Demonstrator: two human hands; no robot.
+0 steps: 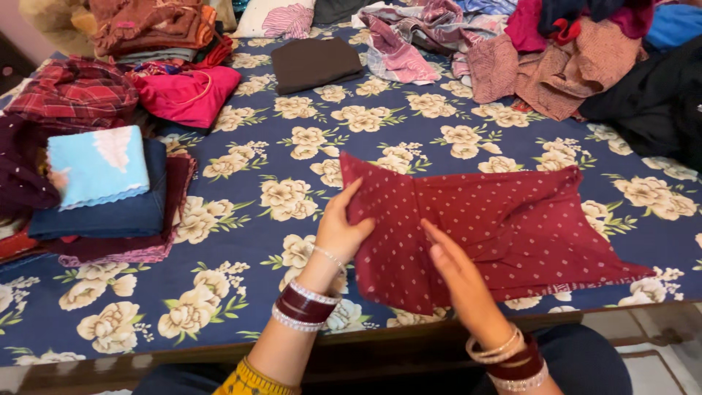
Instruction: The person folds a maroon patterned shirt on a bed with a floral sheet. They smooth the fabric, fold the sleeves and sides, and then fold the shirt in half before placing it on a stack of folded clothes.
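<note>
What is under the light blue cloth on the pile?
Under the light blue folded cloth lies a navy folded cloth, then a maroon one. Anything deeper is covered.

Maroon and silver bangles [303,306] on both wrists; yellow sleeve [252,380]; dark trousers [585,358].

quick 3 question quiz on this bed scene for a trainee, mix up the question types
1. True or false: the left hand grips the edge of the maroon dotted cloth.
2. What lies on top of the folded stack at the left? A) a light blue cloth B) a yellow towel C) a white shirt
3. Fill in: the right hand rests flat on the ____ dotted cloth.

Key: 1 true; 2 A, the light blue cloth; 3 maroon.
</note>
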